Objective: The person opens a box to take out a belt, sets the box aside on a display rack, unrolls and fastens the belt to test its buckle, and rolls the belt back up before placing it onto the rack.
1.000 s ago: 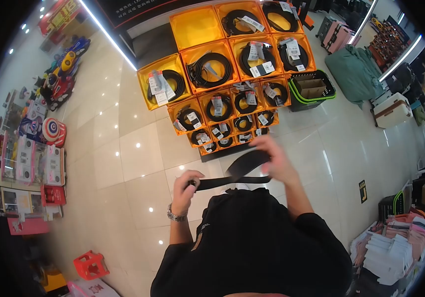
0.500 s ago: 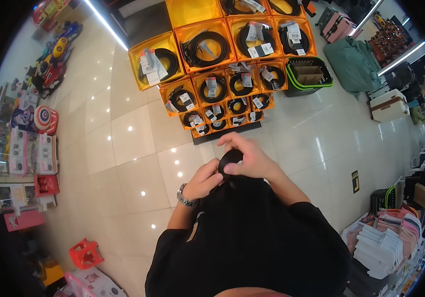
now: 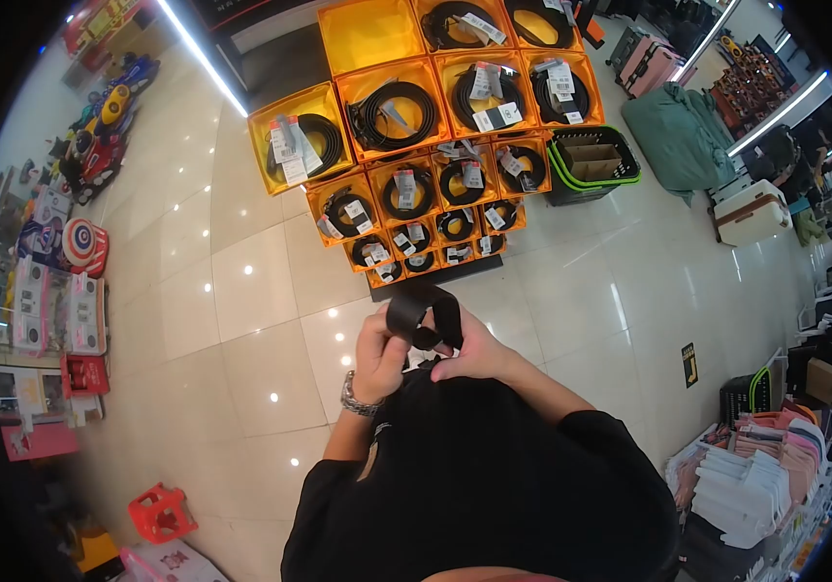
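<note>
Close in front of my body, a black belt (image 3: 414,312) curves in a loop between my two hands. On its left side my left hand (image 3: 377,359) is closed around it, with a metal watch on the wrist. From the right, my right hand (image 3: 477,351) grips the belt, its thumb pointing inward below the loop. Something small and whitish shows under the belt between the hands, too small to make out. Beyond the hands stands a stepped display of orange boxes (image 3: 392,147) that hold coiled black belts with white tags.
A black shopping basket (image 3: 592,155) with a green rim stands right of the display. Suitcases (image 3: 752,211) and a green covered heap (image 3: 673,141) lie farther right. Hanging clothes (image 3: 746,475) fill the lower right. A red stool (image 3: 161,512) and boxed toys (image 3: 48,310) are on the left.
The belt has come up into a wider, more visible loop between my hands. My left hand has turned more upright, and my right hand has moved lower. The view has shifted slightly.
</note>
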Tool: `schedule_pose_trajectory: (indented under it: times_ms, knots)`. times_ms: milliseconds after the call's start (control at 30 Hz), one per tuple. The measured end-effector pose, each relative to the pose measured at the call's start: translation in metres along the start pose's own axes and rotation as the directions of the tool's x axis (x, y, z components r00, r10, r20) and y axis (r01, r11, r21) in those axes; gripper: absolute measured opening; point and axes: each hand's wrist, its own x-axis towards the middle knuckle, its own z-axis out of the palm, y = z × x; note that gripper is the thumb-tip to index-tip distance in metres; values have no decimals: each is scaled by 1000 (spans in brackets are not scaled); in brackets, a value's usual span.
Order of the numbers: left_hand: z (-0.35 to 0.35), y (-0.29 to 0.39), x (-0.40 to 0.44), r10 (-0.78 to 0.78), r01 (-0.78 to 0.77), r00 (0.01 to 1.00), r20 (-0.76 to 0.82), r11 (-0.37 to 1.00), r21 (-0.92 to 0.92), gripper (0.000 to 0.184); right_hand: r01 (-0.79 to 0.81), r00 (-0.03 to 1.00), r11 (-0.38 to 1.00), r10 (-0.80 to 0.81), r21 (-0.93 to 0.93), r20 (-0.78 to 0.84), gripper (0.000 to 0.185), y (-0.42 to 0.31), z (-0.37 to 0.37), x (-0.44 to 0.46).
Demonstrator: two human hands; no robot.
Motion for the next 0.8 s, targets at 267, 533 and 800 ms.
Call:
schedule_pose_trajectory:
  times_ms: [267,533,800]
  knots:
    - [9,-3,2,-145,133,985,93,983,127,28,144,970,901,-211,-410,-123,36,-2,-9,5]
    - [11,4,1,-63,56,998,16,962,267,11,-9,994,931,-33,-366,-108,57,-30,-9,9]
    - [5,21,1,-101,85,995,21,921,379,17,25,999,938,-30,-345,-11,46,-20,-16,16]
